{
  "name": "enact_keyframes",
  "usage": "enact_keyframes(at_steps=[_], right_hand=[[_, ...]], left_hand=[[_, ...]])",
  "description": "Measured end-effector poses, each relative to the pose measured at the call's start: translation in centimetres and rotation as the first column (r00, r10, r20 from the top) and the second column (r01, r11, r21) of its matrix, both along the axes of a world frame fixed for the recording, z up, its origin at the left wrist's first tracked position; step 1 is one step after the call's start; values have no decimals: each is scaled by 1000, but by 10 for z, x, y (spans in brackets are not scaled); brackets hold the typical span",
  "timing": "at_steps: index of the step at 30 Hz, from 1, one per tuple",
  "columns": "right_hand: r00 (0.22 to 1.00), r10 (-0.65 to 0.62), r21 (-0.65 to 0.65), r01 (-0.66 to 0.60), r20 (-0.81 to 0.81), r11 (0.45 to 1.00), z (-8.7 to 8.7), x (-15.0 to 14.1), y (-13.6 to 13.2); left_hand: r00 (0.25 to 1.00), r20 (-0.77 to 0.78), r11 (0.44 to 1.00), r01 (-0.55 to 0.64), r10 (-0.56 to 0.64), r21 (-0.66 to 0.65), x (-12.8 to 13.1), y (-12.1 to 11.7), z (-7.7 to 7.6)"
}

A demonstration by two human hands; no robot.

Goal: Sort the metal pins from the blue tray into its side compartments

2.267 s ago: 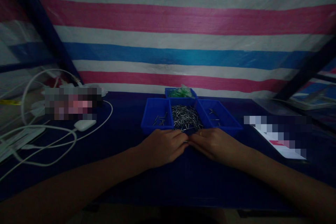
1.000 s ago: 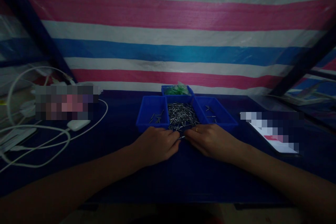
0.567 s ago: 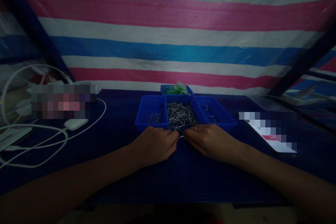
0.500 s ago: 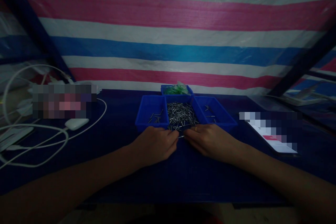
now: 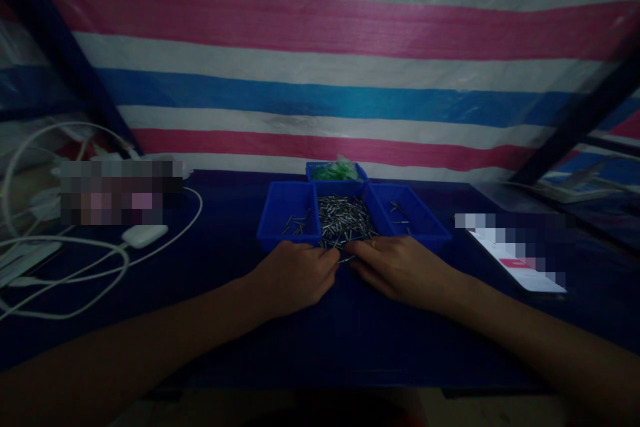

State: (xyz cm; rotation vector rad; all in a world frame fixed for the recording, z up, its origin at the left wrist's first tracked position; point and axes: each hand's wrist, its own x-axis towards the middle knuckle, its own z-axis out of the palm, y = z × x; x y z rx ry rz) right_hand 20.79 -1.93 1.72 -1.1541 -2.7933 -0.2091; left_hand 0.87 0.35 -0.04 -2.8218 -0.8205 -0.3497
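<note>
Both my hands meet in front of the middle blue tray (image 5: 367,208), which holds a heap of thin metal pins (image 5: 345,217). My left hand (image 5: 303,277) is closed, with thumb and forefinger pinching one end of a thin metal pin (image 5: 346,259). At the pin's other end, the fingers of my right hand (image 5: 400,267) are closed around it; a ring shows on one finger. A few loose pins lie in the left blue tray (image 5: 280,203) and in the right blue tray (image 5: 415,210). My fingers hide the middle tray's front edge.
Behind the pins stands a blue tray with a green plastic bag (image 5: 340,169). White cables (image 5: 125,260) and a white case (image 5: 145,235) lie on the left of the blue table (image 5: 340,347). A lit phone (image 5: 525,267) is at right; striped sheeting (image 5: 320,67) hangs behind.
My right fingertips have shifted slightly left and a bit more of the pin shows between my hands. My left hand stays almost still.
</note>
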Motion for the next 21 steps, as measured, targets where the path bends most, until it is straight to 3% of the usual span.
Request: enact_keyframes(at_steps=[13, 16, 19, 21], right_hand=[[998, 36, 62, -33, -55, 998, 4, -1, -1], [972, 213, 85, -204, -104, 975, 19, -16, -10], [876, 461, 154, -440, -140, 885, 40, -41, -25], [841, 529, 145, -513, -112, 846, 44, -54, -34]], left_hand=[[1000, 2, 999, 12, -12, -39, 1, -1, 1], [999, -7, 995, 35, -36, -97, -2, -2, 2], [998, 1, 985, 60, -61, -161, -5, -2, 5], [998, 6, 987, 58, -58, -151, -6, -2, 6]])
